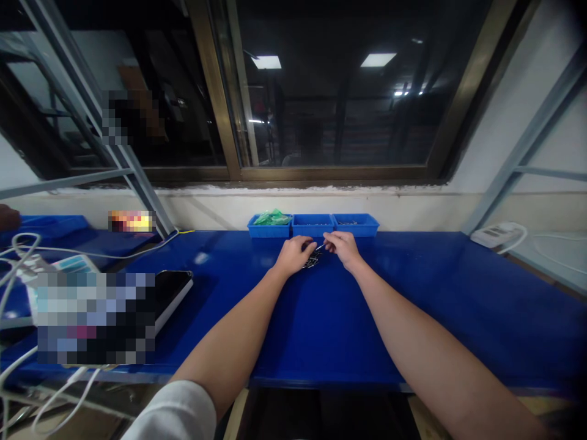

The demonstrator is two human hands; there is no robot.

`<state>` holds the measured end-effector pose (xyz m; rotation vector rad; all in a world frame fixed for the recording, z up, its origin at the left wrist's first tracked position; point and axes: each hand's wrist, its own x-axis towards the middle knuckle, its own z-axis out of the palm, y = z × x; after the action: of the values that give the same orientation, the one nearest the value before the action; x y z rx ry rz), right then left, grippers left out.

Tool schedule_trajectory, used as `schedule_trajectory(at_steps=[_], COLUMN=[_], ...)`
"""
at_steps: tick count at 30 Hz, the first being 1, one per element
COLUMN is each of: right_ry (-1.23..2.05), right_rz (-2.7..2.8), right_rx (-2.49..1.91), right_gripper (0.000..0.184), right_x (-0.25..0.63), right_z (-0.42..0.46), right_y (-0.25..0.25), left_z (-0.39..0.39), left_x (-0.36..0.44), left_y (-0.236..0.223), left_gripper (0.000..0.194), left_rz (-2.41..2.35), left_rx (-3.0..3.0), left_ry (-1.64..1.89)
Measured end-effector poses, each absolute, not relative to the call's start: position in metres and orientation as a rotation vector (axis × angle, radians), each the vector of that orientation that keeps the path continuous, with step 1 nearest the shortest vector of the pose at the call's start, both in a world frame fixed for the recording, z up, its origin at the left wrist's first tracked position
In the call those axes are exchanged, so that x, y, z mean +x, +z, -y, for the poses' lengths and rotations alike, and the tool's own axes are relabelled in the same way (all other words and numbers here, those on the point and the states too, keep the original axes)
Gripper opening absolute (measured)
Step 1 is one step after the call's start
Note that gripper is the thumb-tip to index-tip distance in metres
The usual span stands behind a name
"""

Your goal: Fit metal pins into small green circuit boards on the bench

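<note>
My right hand (343, 247) is closed in a pinch on a thin, silvery, rod-like piece (320, 246). Facing it, my left hand (293, 255) has its thumb and fingers curled together near the piece's other end; what lies between those fingertips is too small to make out. Just below both hands, a small pile of slim dark and shiny metal pieces (312, 260) lies on the blue tabletop (330, 330). The left hand partly covers this pile. Behind the hands, the middle blue bin (313, 230) stands against the wall.
A left blue bin (269, 231) holds green plastic; a right blue bin (356, 231) contains small metal pieces. Left of my arm lies a phone-like device (174, 290) among white cables (34, 250). A white power strip (495, 234) sits far right. Another person's hand (9, 217) shows at left.
</note>
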<state>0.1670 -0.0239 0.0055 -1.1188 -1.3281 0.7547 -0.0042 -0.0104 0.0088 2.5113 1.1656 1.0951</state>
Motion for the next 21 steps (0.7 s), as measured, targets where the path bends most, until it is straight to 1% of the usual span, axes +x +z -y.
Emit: schedule_trajectory(at_steps=[2, 4, 7, 8, 11, 13, 15, 18, 21], right_ry=[0.729, 0.702, 0.706, 0.726, 0.802, 0.777, 0.676, 0.498, 0.344], right_rz=[1.239, 1.113, 0.949, 0.922, 0.911, 0.945, 1.036, 1.313, 1.665], right_rx=[-1.184, -1.202, -1.106, -1.068, -1.043, -1.120, -1.241, -1.400, -1.483], right_gripper=[0.037, 0.035, 0.032, 0.036, 0.062, 0.068, 0.065, 0.054, 0.046], right_x=[0.171, 0.175, 0.182, 0.185, 0.191, 0.193, 0.190, 0.180, 0.166], right_z=[0.020, 0.016, 0.010, 0.009, 0.006, 0.005, 0.004, 0.005, 0.009], right_y=[0.005, 0.006, 0.008, 0.009, 0.008, 0.005, 0.001, -0.006, -0.009], left_z=[0.009, 0.007, 0.003, 0.002, 0.001, 0.003, 0.006, 0.011, 0.012], left_x=[-0.005, -0.005, -0.006, -0.006, -0.007, -0.008, -0.009, -0.009, -0.007], left_y=[0.008, 0.006, 0.004, 0.003, 0.001, 0.000, 0.001, 0.001, 0.000], left_gripper=[0.033, 0.032, 0.030, 0.030, 0.035, 0.046, 0.060, 0.080, 0.090], left_rz=[-1.211, -1.259, -1.301, -1.308, -1.342, -1.373, -1.380, -1.365, -1.369], left_rx=[2.449, 2.416, 2.407, 2.406, 2.412, 2.453, 2.538, 2.649, 2.682], left_ry=[1.158, 1.185, 1.180, 1.169, 1.098, 0.998, 0.846, 0.540, 0.317])
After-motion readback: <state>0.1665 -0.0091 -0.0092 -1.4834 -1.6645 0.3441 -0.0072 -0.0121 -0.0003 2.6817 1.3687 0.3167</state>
